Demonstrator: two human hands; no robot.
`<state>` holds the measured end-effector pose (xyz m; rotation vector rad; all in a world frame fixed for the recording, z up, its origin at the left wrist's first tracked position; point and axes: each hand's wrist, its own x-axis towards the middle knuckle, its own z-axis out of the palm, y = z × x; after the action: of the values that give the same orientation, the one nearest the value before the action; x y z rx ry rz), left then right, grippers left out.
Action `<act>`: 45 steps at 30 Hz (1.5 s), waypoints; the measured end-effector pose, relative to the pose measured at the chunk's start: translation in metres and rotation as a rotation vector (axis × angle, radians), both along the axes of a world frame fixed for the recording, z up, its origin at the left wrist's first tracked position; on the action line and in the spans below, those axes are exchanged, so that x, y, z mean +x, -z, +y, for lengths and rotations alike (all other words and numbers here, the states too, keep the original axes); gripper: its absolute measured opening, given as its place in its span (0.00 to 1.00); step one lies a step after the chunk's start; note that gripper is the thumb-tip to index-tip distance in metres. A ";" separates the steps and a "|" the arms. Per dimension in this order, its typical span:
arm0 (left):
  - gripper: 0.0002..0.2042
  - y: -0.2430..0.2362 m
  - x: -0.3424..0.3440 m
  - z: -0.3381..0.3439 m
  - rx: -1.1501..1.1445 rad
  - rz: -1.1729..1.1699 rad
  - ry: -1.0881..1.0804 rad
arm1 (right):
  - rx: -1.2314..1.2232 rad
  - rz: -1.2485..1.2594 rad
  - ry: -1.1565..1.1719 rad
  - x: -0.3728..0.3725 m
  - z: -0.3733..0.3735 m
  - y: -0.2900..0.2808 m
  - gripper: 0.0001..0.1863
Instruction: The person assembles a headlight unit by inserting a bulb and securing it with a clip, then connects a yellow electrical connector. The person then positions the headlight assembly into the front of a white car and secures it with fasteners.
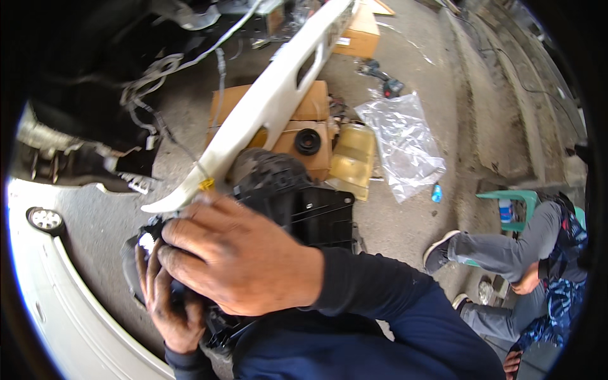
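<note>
Left grip [170, 305], dark part [130, 263] beneath

Rough grey concrete floor [408, 234] here, stained and scuffed, running right up to long concrete steps [491, 120] that curve along the right. Down below them stands a green plastic stool [531, 209]! Over left, a white car [69, 297], pale light on its side, deep shadow above.

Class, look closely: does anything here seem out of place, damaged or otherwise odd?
Yes. Tangled wiring dangles at upper left, looking unsecured, and crumpled clear plastic sheeting lies loose on the concrete floor, right of centre, like litter.
</note>
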<state>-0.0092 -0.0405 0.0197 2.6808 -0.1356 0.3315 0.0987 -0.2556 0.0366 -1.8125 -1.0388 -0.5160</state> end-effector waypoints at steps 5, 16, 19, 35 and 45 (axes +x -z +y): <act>0.40 -0.005 -0.014 0.015 -0.015 0.099 -0.064 | 0.154 0.190 0.544 0.050 -0.144 0.042 0.11; 0.45 -0.009 -0.056 0.023 -0.245 -0.011 -0.146 | -1.069 1.491 0.862 -0.017 -0.304 0.353 0.19; 0.48 -0.009 -0.058 0.025 -0.129 0.068 -0.126 | -1.193 1.683 0.644 -0.070 -0.293 0.406 0.22; 0.53 -0.015 -0.022 0.024 -0.233 0.005 -0.094 | -0.146 1.568 1.074 -0.151 -0.329 0.498 0.26; 0.50 -0.016 -0.007 0.015 -0.197 0.084 -0.127 | -0.300 0.742 0.271 -0.002 -0.226 -0.018 0.20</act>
<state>-0.0159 -0.0256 0.0361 2.5079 0.0893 0.2558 0.0968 -0.4819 0.0543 -2.1686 -0.3703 0.1823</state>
